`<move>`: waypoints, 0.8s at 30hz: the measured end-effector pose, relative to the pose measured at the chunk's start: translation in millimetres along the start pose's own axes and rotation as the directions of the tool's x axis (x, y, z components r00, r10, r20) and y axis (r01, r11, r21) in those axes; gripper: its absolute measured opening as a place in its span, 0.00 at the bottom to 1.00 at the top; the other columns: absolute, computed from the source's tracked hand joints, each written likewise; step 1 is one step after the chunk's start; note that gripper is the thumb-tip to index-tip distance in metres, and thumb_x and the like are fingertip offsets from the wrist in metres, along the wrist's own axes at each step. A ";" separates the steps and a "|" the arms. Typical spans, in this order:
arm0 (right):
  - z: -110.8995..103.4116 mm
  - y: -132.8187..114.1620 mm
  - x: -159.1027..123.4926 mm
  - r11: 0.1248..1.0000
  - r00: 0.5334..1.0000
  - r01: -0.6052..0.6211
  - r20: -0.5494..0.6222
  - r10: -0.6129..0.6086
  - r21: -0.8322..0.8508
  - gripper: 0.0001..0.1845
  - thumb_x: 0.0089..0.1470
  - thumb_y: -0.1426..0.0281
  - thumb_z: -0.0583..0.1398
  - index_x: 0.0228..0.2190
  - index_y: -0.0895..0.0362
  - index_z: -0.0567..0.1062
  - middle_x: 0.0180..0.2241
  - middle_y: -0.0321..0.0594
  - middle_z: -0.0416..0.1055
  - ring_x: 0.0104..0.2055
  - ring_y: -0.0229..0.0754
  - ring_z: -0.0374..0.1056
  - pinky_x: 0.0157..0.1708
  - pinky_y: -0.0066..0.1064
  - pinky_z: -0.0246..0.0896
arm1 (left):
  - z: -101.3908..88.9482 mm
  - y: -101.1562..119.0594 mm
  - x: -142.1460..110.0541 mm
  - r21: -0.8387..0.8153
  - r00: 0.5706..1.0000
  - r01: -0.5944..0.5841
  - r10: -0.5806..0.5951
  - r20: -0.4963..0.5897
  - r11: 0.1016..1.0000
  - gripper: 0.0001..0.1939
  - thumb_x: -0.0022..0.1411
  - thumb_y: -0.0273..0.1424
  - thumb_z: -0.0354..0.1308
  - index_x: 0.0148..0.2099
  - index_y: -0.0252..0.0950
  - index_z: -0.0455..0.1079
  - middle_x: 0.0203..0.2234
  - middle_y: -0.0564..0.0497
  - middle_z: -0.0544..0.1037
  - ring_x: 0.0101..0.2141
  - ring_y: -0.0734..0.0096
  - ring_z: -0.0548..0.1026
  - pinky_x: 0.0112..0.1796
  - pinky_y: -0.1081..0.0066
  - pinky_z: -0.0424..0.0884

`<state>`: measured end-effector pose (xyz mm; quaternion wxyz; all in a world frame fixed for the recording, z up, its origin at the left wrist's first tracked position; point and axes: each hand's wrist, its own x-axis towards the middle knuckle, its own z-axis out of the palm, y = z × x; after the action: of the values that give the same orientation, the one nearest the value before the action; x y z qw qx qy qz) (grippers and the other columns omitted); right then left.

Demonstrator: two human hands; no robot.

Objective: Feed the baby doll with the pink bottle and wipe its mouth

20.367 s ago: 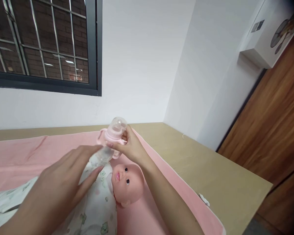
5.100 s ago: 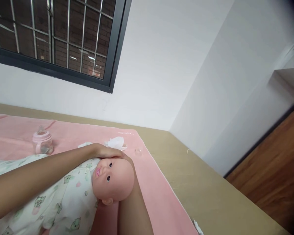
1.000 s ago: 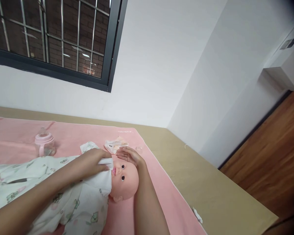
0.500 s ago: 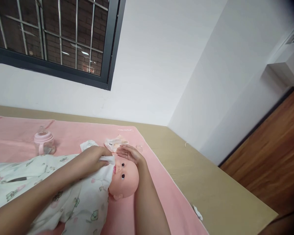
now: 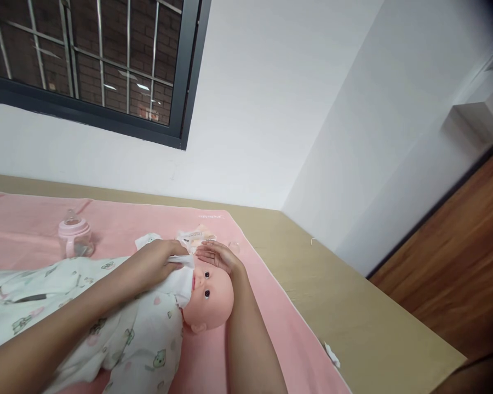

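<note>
A baby doll (image 5: 213, 298) lies on its back with its head to the right, dressed in a white outfit printed with small animals (image 5: 143, 339). My left hand (image 5: 164, 262) is closed on a plain white cloth (image 5: 183, 282) at the doll's chin; the cloth covers the chin up to the mouth. My right hand (image 5: 219, 257) rests along the far side of the doll's head, its fingers stretched out and holding nothing. Part of the doll's chest is hidden behind my left forearm.
A pink baby bottle (image 5: 74, 235) stands on the pink mat (image 5: 119, 221) at the left. Behind my hands are a crumpled plastic packet (image 5: 195, 235), a printed white cloth (image 5: 147, 239) and a small clear object (image 5: 234, 246). A white scrap (image 5: 332, 354) lies at the mat's right edge.
My left hand has moved slightly up, and more of the plain white cloth shows at the doll's chin. The right hand keeps its place by the head.
</note>
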<state>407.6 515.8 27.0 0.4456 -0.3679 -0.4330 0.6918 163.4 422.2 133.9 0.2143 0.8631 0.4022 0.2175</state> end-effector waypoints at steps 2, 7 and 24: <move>1.0 -0.8 -0.7 1.000 1.000 -0.003 -0.011 0.003 -0.005 0.18 0.48 0.70 0.66 0.41 0.63 0.72 0.40 0.49 0.77 0.44 0.46 0.75 0.52 0.37 0.68 | -1.4 0.5 -1.5 -0.052 0.999 -0.032 0.033 0.019 0.998 0.09 0.56 0.27 0.47 0.29 0.36 0.68 0.31 0.50 0.75 0.36 0.64 0.71 0.38 0.70 0.63; 0.4 -0.6 0.2 1.000 1.000 0.000 -0.007 0.000 -0.001 0.17 0.47 0.70 0.66 0.40 0.63 0.72 0.39 0.49 0.77 0.44 0.47 0.75 0.52 0.39 0.68 | -0.8 7.8 -7.7 -0.211 0.989 -0.029 0.059 0.138 0.977 0.09 0.54 0.23 0.46 0.25 0.36 0.64 0.29 0.55 0.72 0.34 0.70 0.70 0.35 0.74 0.62; -2.2 1.5 1.8 1.000 1.000 -0.003 -0.004 0.003 -0.011 0.16 0.48 0.69 0.66 0.39 0.61 0.72 0.38 0.48 0.77 0.44 0.47 0.75 0.54 0.39 0.66 | 11.0 -2.4 0.7 -0.123 0.995 -0.063 0.071 0.065 0.990 0.09 0.47 0.22 0.46 0.21 0.34 0.64 0.28 0.53 0.68 0.28 0.74 0.68 0.30 0.75 0.58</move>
<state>408.5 517.8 24.6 0.4435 -0.3723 -0.4354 0.6893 168.4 421.9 123.8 0.2725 0.8686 0.3515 0.2186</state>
